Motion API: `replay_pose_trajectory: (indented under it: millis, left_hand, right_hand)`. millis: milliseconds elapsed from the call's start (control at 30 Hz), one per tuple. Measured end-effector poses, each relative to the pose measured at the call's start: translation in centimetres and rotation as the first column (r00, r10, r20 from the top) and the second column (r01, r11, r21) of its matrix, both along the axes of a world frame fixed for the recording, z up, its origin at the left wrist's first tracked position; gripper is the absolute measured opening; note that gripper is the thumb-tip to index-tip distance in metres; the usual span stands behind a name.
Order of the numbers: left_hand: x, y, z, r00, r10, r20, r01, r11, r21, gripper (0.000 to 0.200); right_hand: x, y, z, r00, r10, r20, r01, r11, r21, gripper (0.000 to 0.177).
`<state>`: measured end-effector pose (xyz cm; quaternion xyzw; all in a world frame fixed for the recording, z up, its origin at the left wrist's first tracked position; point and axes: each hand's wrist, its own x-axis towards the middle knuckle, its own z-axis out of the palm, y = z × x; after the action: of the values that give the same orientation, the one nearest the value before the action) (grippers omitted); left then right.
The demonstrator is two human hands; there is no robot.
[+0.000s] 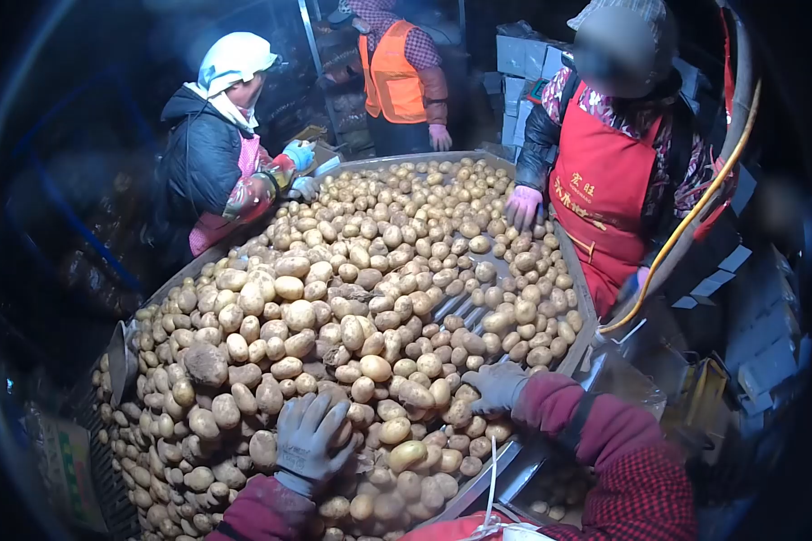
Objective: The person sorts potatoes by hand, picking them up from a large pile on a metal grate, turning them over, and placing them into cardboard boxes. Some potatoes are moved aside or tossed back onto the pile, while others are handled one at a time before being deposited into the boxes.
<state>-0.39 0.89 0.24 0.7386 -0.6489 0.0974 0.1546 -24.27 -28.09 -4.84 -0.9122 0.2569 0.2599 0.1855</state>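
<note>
Potatoes are heaped across a large metal sorting table, many with soil on them. My left hand, in a grey work glove, lies on the near part of the heap with its fingers apart, touching potatoes. My right hand, gloved alike, rests on potatoes by the near right rim, fingers stretched out toward the left. Neither hand visibly grips a potato, though the undersides of both are hidden. A big soil-covered potato or clod sits left of centre.
Across the table stand a person in a white head covering and another in an orange vest. A person in a red apron has a pink-gloved hand on the potatoes. An orange cable hangs at right, near white boxes.
</note>
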Motion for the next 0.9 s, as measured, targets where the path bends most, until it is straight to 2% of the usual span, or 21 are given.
replay_pose_trajectory:
  millis: [600, 767, 900]
  left_hand:
    - [0.01, -0.09, 0.07, 1.000, 0.014, 0.002, -0.014, 1.000, 0.002, 0.067]
    - [-0.19, -0.36, 0.36, 1.000, 0.014, -0.001, -0.014, 1.000, 0.000, 0.067]
    - [-0.19, -0.27, 0.44, 1.000, 0.014, 0.005, -0.014, 1.000, 0.008, 0.068]
  right_hand:
    - [-0.07, 0.28, -0.15, 1.000, 0.004, 0.001, -0.004, 0.999, -0.044, 0.068]
    - [0.17, 0.22, 0.25, 0.999, -0.007, -0.043, 0.007, 1.000, -0.020, 0.067]
    - [-0.15, 0.45, -0.04, 1.000, -0.024, 0.000, 0.024, 0.999, -0.040, 0.068]
